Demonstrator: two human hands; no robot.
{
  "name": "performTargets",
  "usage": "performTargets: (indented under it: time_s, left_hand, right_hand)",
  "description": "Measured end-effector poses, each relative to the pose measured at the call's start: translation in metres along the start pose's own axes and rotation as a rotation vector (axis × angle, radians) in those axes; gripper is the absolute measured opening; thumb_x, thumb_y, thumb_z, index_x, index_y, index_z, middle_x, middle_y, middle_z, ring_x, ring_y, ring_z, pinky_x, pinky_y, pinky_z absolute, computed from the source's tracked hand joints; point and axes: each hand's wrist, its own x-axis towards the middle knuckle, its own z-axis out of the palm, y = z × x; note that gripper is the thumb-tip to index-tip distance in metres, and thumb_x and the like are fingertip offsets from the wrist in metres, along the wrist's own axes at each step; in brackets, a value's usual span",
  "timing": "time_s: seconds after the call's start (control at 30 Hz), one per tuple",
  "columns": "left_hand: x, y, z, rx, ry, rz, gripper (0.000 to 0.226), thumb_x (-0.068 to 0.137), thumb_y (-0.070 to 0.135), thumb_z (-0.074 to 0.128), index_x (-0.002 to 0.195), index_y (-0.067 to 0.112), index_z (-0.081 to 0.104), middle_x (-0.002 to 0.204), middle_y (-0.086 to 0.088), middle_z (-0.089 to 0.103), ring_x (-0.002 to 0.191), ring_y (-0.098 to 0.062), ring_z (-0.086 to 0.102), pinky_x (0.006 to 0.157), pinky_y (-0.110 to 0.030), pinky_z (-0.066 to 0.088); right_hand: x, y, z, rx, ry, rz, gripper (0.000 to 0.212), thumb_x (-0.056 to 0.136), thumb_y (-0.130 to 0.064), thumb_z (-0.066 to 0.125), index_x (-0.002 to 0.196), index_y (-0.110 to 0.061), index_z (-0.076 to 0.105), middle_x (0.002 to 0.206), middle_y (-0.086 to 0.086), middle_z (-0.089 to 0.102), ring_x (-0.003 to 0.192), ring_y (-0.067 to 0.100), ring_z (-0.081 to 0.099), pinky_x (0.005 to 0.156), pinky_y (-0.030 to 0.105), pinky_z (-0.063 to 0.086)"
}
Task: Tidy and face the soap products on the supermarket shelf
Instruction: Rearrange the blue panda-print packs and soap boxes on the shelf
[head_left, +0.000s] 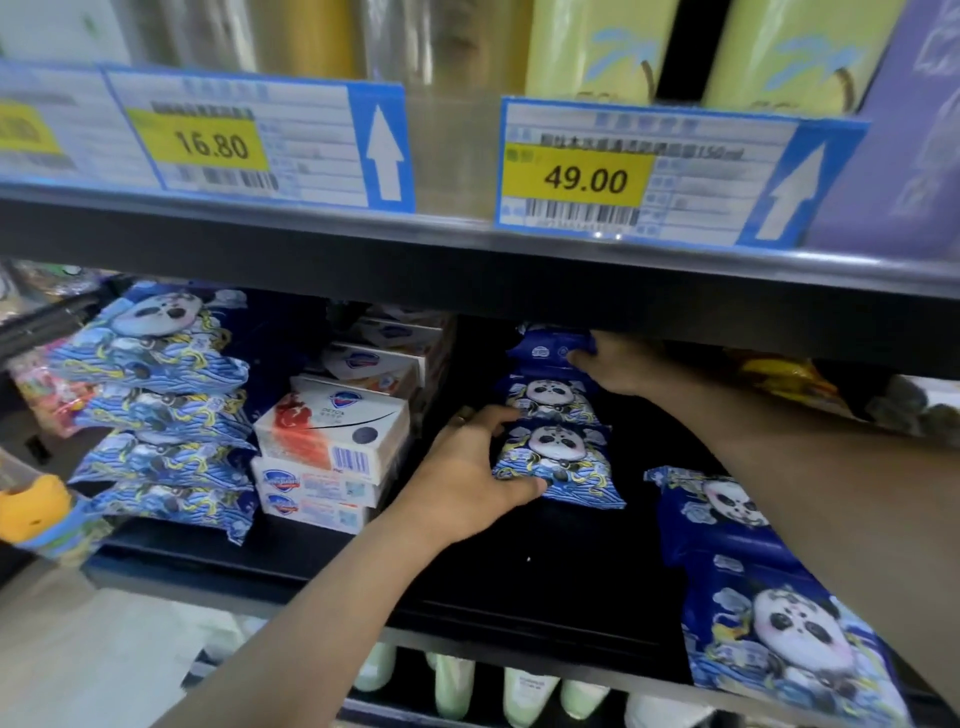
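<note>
Black shelving (519, 587) is seen holding the soap, with a dark upper shelf edge (467, 270) hanging low over it and partly hiding the right hand. Price tags marked 16.80 (213, 143) and 49.00 (584, 179) are clipped above. At the left a stack of panda packs (156, 415) is piled flat, and white soap boxes (332, 431) are stacked just beside it, some skewed. Another panda pack (769, 623) is leaned at the near right, and pale bottles (452, 691) are seen on the shelf below.

A middle stack of panda packs (558, 457) is set between the boxes and the leaning pack, faces forward, long axes running left to right. Its lowest pack is gripped at the left end by the left hand (467, 483), thumb under, fingers curled over. The top pack (550, 348) is pinched at its right end by the right hand (618, 364).
</note>
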Motion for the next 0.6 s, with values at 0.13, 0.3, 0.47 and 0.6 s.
performTargets:
  time_s: [0.13, 0.3, 0.47, 0.6]
  left_hand:
    - [-0.012, 0.012, -0.005, 0.058, 0.036, -0.021, 0.083, 0.08, 0.037, 0.087, 0.151, 0.036, 0.046, 0.142, 0.0, 0.047, 0.138, -0.017, 0.047, 0.118, -0.031, 0.038]
    - [-0.049, 0.051, -0.006, 0.009, 0.116, 0.175, 0.054, 0.084, 0.045, 0.078, 0.134, 0.041, 0.059, 0.129, 0.019, 0.051, 0.128, -0.003, 0.047, 0.113, -0.028, 0.041]
    - [-0.096, 0.098, 0.021, -0.053, -0.142, 0.295, 0.066, 0.074, 0.079, 0.061, 0.134, 0.059, 0.043, 0.132, 0.04, 0.04, 0.134, 0.013, 0.034, 0.107, -0.02, 0.037]
    - [-0.104, 0.126, 0.051, 0.073, -0.229, 0.428, 0.083, 0.074, 0.081, 0.064, 0.146, 0.056, 0.031, 0.136, 0.038, 0.03, 0.133, 0.005, 0.029, 0.113, -0.028, 0.036]
  right_hand:
    - [-0.014, 0.002, -0.008, -0.018, 0.015, -0.057, 0.048, 0.109, -0.033, 0.049, 0.152, -0.012, 0.046, 0.152, 0.016, 0.051, 0.135, 0.032, 0.05, 0.101, 0.028, 0.038]
    - [-0.062, 0.026, -0.041, -0.021, 0.053, -0.203, 0.043, 0.103, -0.035, 0.06, 0.144, -0.027, 0.052, 0.146, -0.001, 0.055, 0.134, 0.021, 0.05, 0.107, 0.027, 0.038]
    - [-0.133, 0.068, -0.079, -0.136, -0.148, -0.284, 0.032, 0.092, -0.037, 0.073, 0.117, -0.049, 0.057, 0.127, -0.02, 0.057, 0.116, 0.005, 0.056, 0.095, 0.02, 0.044]
    - [-0.168, 0.093, -0.088, -0.319, -0.284, -0.245, 0.047, 0.086, -0.042, 0.076, 0.122, -0.055, 0.048, 0.122, -0.026, 0.047, 0.111, -0.004, 0.045, 0.086, 0.007, 0.036]
